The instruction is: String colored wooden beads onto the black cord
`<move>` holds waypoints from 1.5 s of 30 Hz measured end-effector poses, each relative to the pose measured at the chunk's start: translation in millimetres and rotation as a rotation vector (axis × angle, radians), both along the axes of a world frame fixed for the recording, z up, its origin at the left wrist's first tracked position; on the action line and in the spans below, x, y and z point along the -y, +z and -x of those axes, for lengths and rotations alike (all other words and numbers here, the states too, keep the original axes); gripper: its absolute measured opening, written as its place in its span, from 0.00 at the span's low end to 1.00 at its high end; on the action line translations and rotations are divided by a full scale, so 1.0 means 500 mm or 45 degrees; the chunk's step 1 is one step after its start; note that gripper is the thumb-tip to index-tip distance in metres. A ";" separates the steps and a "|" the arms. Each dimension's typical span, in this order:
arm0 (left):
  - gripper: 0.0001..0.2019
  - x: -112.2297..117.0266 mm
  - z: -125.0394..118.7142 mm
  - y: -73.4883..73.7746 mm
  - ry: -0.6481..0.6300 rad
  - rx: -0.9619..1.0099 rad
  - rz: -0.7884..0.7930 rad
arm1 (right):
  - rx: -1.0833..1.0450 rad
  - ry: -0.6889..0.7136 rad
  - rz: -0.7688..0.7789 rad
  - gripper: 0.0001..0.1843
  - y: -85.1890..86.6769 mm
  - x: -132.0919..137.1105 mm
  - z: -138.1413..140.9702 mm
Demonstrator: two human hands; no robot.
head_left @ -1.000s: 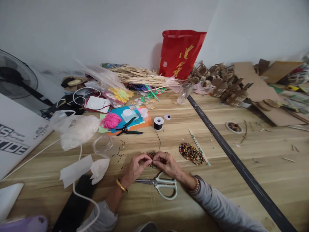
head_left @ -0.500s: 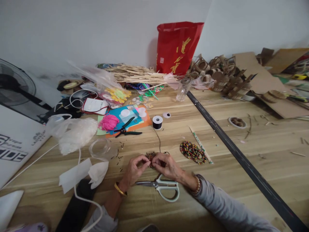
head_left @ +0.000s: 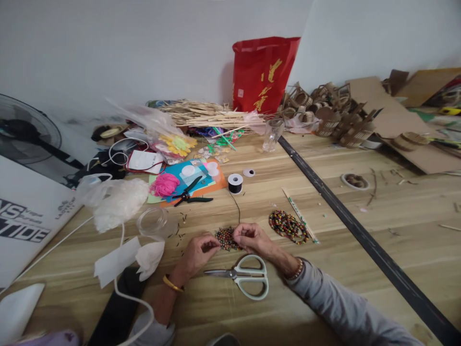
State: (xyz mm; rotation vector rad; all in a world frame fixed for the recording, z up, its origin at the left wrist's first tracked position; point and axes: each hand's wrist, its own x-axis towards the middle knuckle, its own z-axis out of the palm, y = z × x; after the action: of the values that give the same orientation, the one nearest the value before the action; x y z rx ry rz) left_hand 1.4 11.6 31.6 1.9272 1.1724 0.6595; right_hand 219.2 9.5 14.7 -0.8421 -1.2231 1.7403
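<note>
My left hand (head_left: 199,251) and my right hand (head_left: 252,238) rest on the wooden table, both pinched, on either side of a small heap of coloured beads (head_left: 226,238). A thin black thread (head_left: 236,205) runs from my right hand's fingers up to a black spool (head_left: 235,183). What the left fingers pinch is too small to name. White-handled scissors (head_left: 244,276) lie just below both hands. A coil of strung coloured beads (head_left: 288,226) lies to the right of my right hand.
Black pliers (head_left: 190,194) and pink yarn (head_left: 164,184) lie on coloured sheets behind the hands. A clear lid (head_left: 154,222), tissue and a plastic bag sit to the left. A red bag (head_left: 262,74), sticks, a glass (head_left: 272,134) and cardboard pieces line the back. A black strip (head_left: 353,228) crosses the table diagonally.
My hands have drawn slightly apart, uncovering the bead heap between them. The view has shifted a little.
</note>
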 end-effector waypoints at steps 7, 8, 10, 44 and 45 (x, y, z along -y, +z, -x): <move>0.06 0.002 0.003 -0.002 -0.163 -0.218 -0.273 | -0.064 0.013 0.039 0.19 -0.001 -0.006 -0.002; 0.06 0.002 0.003 -0.003 -0.171 -0.241 -0.299 | -0.057 0.022 0.036 0.19 0.000 -0.006 -0.002; 0.06 0.002 0.001 -0.006 -0.179 -0.274 -0.334 | -0.028 0.036 0.030 0.19 0.002 -0.006 -0.001; 0.07 -0.005 -0.006 -0.019 0.013 0.349 0.423 | 0.581 0.022 -0.745 0.04 -0.008 0.024 0.020; 0.07 -0.005 -0.005 -0.018 0.006 0.349 0.427 | 0.580 0.020 -0.747 0.04 -0.007 0.024 0.020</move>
State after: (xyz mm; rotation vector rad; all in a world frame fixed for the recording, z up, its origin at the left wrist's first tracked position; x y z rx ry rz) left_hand 4.1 14.2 22.6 1.5023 1.0398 0.6588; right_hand 209.2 -2.6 11.1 -0.8833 -1.9172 1.1153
